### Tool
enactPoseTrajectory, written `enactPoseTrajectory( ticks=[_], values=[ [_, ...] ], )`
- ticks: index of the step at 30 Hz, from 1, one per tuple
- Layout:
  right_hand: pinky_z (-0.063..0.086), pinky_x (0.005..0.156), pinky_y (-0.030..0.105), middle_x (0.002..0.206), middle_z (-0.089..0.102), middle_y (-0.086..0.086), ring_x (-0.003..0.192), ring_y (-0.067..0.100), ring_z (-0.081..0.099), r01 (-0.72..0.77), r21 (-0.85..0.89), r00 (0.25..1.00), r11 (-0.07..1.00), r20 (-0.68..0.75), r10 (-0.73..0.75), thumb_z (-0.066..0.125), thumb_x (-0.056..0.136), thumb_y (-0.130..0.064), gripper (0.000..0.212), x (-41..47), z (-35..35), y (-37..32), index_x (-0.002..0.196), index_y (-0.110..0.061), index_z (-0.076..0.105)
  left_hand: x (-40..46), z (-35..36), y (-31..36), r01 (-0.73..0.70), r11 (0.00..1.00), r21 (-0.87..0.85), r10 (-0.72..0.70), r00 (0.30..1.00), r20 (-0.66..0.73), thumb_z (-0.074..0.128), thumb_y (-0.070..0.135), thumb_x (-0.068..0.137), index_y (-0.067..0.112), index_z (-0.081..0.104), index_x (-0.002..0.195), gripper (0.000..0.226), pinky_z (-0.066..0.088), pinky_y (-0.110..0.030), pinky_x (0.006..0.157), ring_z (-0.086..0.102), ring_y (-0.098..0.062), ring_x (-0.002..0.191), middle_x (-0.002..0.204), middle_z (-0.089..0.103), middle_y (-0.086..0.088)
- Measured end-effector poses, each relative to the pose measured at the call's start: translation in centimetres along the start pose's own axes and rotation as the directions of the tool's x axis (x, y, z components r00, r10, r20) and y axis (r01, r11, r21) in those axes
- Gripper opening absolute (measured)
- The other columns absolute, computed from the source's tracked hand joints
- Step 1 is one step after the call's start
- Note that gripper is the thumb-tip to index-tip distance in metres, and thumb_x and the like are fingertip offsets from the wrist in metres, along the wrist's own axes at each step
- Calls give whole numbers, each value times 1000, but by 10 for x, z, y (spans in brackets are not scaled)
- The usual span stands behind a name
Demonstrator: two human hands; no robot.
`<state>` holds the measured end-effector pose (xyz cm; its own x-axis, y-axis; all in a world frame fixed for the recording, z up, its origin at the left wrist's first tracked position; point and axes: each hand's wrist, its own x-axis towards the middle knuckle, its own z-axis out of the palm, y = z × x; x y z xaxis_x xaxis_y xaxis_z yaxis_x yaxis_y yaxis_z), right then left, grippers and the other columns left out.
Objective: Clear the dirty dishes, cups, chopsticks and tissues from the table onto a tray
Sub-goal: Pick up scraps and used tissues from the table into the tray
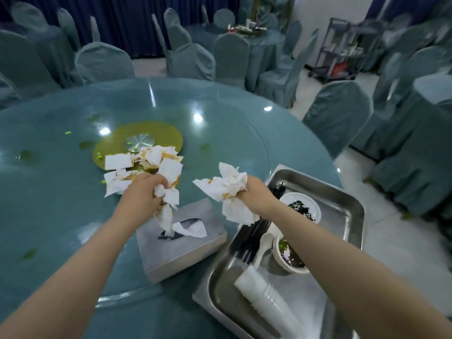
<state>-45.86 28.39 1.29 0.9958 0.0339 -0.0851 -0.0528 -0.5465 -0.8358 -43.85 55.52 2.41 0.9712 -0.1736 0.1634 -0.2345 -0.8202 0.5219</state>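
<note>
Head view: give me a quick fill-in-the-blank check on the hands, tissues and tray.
1. Both hands, left and right, grip crumpled ____.
2. The stacked plastic cups lie inside the steel ____.
3. The tissue box sits to the ____ of the tray.
4. The black chopsticks lie ____ the tray.

Missing words: tissues; tray; left; in

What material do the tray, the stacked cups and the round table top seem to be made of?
Tray: most likely stainless steel, brushed and shiny, since its walls show soft grey reflections.
Stacked cups: probably thin plastic, translucent white and ribbed.
Table top: apparently glass over teal cloth, glossy, mirroring the ceiling lights.
</note>
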Motion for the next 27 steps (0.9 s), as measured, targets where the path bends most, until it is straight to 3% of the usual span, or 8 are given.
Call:
enactPoseTrajectory(
  ticks=[4,8,12,14,17,20,22,27],
  values=[
    [46,78,26,106,67,-4,98,15,60,-27,-38,996,999,-83,24,53,89,-10,25,-49,-35,19,109,-19,64,-7,31,57,-89,994,-58,93,993,76,59,-2,76,31,58,87,36,32,-25,59,47,-17,80,92,47,4],
    [49,83,34,93,67,-12,95,13,61,-114,36,972,993,-203,119,57,87,-10,18,-93,-65,57,92,-26,64,-11,76,111,-171,982,-78,181,971,155,62,-3,74,24,65,91,32,22,-24,59,48,-17,82,89,47,4],
    [53,87,42,99,70,-1,97,20,63,-219,98,936,971,-259,238,60,86,-11,14,-122,-92,100,98,-14,67,-14,120,156,-230,965,-122,254,933,253,57,-2,75,24,65,93,32,26,-26,62,48,-16,82,90,46,6],
    [54,79,32,93,69,-7,92,15,63,-248,143,915,958,-291,281,60,86,-10,14,-129,-105,120,93,-22,66,-12,140,174,-239,960,-148,274,913,303,55,-1,76,28,63,91,33,30,-25,63,47,-15,81,90,45,7],
    [42,58,11,80,60,-22,77,-1,57,-270,147,878,952,-368,306,60,87,-11,22,-130,-124,147,86,-32,61,-4,172,200,-259,954,-151,298,880,370,55,0,78,35,57,87,37,33,-19,60,49,-13,82,92,45,9],
    [45,61,23,80,63,-16,78,9,59,-328,184,832,927,-409,376,56,88,-13,20,-123,-139,174,83,-31,61,7,200,224,-259,956,-138,293,857,423,56,1,79,38,56,86,38,34,-18,62,50,-10,83,94,47,10],
    [49,71,29,91,67,-7,86,16,60,-361,197,812,911,-414,411,52,89,-15,18,-115,-145,191,94,-27,65,15,219,242,-269,954,-129,298,840,453,55,2,80,38,56,87,36,35,-18,64,49,-6,81,94,47,11],
    [34,55,20,82,54,-11,75,13,49,-439,143,779,887,-432,455,50,90,-19,17,-83,-162,226,97,-26,64,42,271,281,-288,945,-154,324,768,553,57,6,79,32,62,97,31,40,-23,81,51,-11,95,103,52,7]
  ],
)
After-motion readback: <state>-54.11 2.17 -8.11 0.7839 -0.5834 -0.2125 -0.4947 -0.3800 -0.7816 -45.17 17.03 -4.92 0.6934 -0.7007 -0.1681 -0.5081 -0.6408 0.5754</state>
